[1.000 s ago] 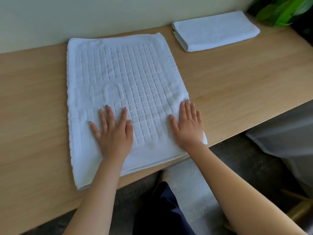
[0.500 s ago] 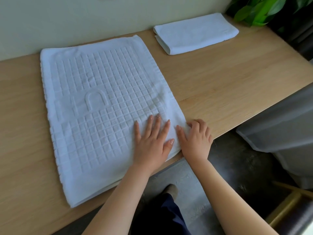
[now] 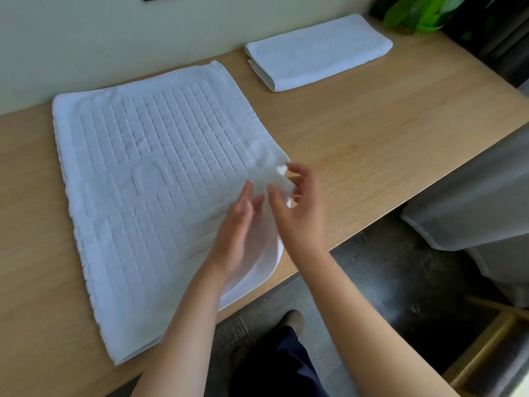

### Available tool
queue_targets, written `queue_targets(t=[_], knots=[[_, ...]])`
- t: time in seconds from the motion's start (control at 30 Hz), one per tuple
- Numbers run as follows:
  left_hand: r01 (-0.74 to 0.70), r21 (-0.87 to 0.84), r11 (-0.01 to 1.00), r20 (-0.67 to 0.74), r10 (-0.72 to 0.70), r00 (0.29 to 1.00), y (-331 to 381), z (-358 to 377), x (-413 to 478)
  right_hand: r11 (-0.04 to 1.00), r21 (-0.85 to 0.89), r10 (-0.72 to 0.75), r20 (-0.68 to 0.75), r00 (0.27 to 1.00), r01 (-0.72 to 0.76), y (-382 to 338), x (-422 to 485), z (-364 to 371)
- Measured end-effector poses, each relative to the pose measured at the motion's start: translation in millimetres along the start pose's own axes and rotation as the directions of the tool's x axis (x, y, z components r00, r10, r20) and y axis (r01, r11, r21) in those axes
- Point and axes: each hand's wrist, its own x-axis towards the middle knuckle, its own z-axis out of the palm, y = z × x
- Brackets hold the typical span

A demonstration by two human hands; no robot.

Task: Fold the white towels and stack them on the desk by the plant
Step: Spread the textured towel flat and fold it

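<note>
A white towel [image 3: 148, 179] with a raised grid pattern lies folded in half on the wooden desk [image 3: 372, 133]. Its near right corner is lifted off the desk. My right hand [image 3: 297, 207] pinches that raised corner between thumb and fingers. My left hand [image 3: 237, 233] has straight fingers and touches the lifted flap from the left side. A second white towel [image 3: 317, 51], folded into a narrow rectangle, lies at the back right of the desk, close to the green plant [image 3: 420, 12].
A pale wall [image 3: 114, 38] runs along the back of the desk. Grey fabric [image 3: 481, 196] hangs to the right of the desk's front edge. A wooden chair frame [image 3: 486, 348] stands low right. My dark trouser leg and shoe [image 3: 289, 322] are below the desk edge.
Both hands left their flat position on the towel and moved to its near right corner. The right hand has taken hold of the corner and lifted it off the desk.
</note>
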Motion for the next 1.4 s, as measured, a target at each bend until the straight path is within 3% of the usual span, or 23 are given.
queue_targets(t=[0.1, 0.17, 0.23, 0.33, 0.43, 0.5, 0.6, 0.7, 0.83, 0.9, 1.13, 1.4], knots=[[-0.054, -0.124, 0.991, -0.192, 0.030, 0.981, 11, -17, 3, 0.983, -0.062, -0.159, 0.183, 0.970, 0.173, -17, -8, 31], [-0.059, -0.165, 0.984, -0.335, 0.000, 0.942, 12, -36, 8, 0.928, -0.163, -0.252, 0.385, 0.888, 0.334, -12, -18, 49], [-0.052, -0.124, 0.991, -0.399, -0.002, 0.917, 10, -49, 11, 0.876, -0.231, -0.237, 0.557, 0.796, 0.423, 7, -33, 61], [-0.093, 0.086, 0.992, -0.462, 0.122, 0.879, -2, -53, 14, 0.778, -0.296, -0.260, 0.650, 0.714, 0.554, 40, -50, 62], [-0.174, 0.450, 0.876, -0.371, 0.361, 0.856, -10, -47, 15, 0.729, -0.286, -0.303, 0.680, 0.667, 0.622, 48, -50, 58], [-0.219, 0.578, 0.786, -0.304, 0.456, 0.836, -13, -48, 21, 0.786, -0.253, -0.302, 0.640, 0.707, 0.565, 42, -44, 53], [-0.292, 0.719, 0.630, -0.160, 0.559, 0.814, -18, -45, 30, 0.799, -0.386, -0.294, 0.418, 0.860, 0.461, 41, -35, 40], [-0.216, 0.874, 0.436, -0.033, 0.497, 0.867, -25, -40, 37, 0.746, -0.583, -0.204, 0.263, 0.943, 0.324, 52, -25, 28], [-0.038, 0.997, 0.072, 0.011, 0.351, 0.936, -38, -45, 45, 0.702, -0.686, -0.033, 0.236, 0.971, 0.191, 65, -16, 17], [0.011, 1.000, -0.020, -0.004, 0.299, 0.954, -38, -43, 44, 0.689, -0.704, -0.008, 0.228, 0.974, 0.170, 69, -18, 14], [0.042, 0.998, -0.046, -0.028, 0.275, 0.961, -36, -40, 42, 0.648, -0.743, 0.047, 0.259, 0.965, 0.168, 70, -21, 11], [0.064, 0.997, -0.051, -0.050, 0.232, 0.971, -32, -39, 42, 0.573, -0.817, 0.142, 0.183, 0.973, 0.070, 75, -33, -7]])
